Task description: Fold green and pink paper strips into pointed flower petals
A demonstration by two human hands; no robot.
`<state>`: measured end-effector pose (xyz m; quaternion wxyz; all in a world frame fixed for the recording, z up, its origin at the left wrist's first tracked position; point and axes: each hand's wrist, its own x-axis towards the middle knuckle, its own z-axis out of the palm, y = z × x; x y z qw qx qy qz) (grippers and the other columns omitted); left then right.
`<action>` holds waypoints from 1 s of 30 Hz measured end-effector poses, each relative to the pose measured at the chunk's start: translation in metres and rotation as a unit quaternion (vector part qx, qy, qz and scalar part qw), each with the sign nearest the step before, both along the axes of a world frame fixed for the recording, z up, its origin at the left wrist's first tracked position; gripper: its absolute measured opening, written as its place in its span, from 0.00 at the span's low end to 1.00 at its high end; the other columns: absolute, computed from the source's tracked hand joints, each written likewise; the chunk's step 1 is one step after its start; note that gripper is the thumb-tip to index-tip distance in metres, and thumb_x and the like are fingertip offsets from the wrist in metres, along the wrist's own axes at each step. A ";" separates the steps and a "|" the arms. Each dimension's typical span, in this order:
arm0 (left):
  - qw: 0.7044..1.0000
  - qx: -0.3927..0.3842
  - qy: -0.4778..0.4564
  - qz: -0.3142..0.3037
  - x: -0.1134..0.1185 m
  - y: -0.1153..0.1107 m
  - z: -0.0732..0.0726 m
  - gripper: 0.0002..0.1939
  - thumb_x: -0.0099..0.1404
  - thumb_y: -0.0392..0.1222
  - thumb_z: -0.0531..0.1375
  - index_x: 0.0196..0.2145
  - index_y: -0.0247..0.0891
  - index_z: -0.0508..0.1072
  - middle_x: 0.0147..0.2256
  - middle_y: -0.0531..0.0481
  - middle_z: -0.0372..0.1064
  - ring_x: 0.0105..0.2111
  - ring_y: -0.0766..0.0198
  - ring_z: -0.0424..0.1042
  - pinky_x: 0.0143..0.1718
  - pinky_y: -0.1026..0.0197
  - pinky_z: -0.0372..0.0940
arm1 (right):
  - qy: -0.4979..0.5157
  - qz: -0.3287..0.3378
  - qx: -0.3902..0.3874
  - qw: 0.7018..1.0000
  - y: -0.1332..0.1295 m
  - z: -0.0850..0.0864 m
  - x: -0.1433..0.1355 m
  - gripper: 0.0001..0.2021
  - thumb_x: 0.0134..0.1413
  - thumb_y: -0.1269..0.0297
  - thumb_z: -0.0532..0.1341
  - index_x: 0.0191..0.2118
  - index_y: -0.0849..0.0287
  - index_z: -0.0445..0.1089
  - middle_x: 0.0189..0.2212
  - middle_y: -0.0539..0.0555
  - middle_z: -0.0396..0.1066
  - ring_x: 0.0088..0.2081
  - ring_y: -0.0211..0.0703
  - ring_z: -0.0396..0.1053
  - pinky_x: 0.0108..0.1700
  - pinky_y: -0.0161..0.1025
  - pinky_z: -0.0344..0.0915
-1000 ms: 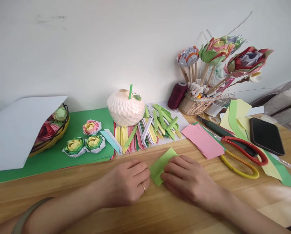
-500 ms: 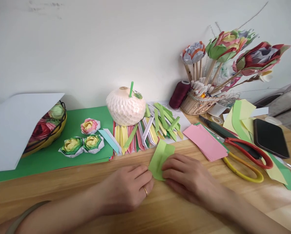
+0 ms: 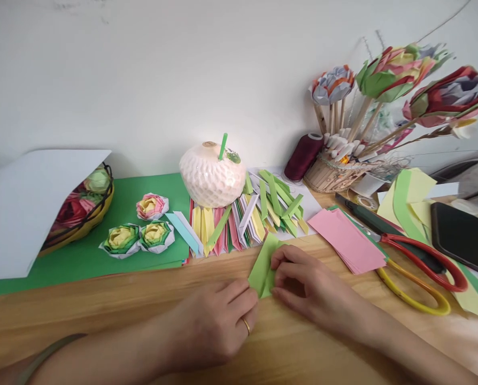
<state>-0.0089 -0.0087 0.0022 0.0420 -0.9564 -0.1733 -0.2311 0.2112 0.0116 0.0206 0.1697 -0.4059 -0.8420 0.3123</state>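
A small light green sheet of paper, creased lengthwise, lies on the wooden table between my hands. Its lower left corner is pinched by my left hand, which has a ring on one finger. On the paper's right side, my right hand grips the edge with curled fingers, and that side stands partly folded up. Just behind the sheet are folded paper pieces in green, yellow, pink and white. To the right of my right hand lies a stack of pink paper slips.
Scissors, a phone and paper offcuts lie at the right. A basket of paper flowers and a thread spool stand behind. A white ornament is at centre back; paper lotuses sit on green sheets at left.
My right hand has drawn its side of the green paper up and inward, so the sheet looks narrower. My left hand stays at the lower left corner. The view has shifted slightly left.
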 end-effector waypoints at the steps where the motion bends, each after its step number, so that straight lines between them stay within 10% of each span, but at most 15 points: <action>1: 1.000 -0.004 -0.004 0.003 0.000 0.000 0.000 0.15 0.68 0.28 0.46 0.34 0.28 0.72 0.33 0.41 0.71 0.31 0.60 0.70 0.27 0.61 0.69 | 0.002 -0.003 -0.001 1.000 -0.001 0.000 -0.001 0.08 0.50 0.78 0.58 0.25 0.60 0.62 0.36 0.53 0.63 0.37 0.40 0.65 0.38 0.38 0.64; 30: 0.996 -0.066 -0.049 0.035 0.006 -0.003 -0.003 0.15 0.69 0.28 0.48 0.32 0.27 0.73 0.28 0.44 0.70 0.29 0.59 0.71 0.24 0.60 0.72 | 0.030 -0.021 -0.040 0.999 -0.002 0.001 -0.004 0.08 0.52 0.78 0.56 0.26 0.60 0.63 0.36 0.54 0.63 0.41 0.42 0.63 0.42 0.40 0.63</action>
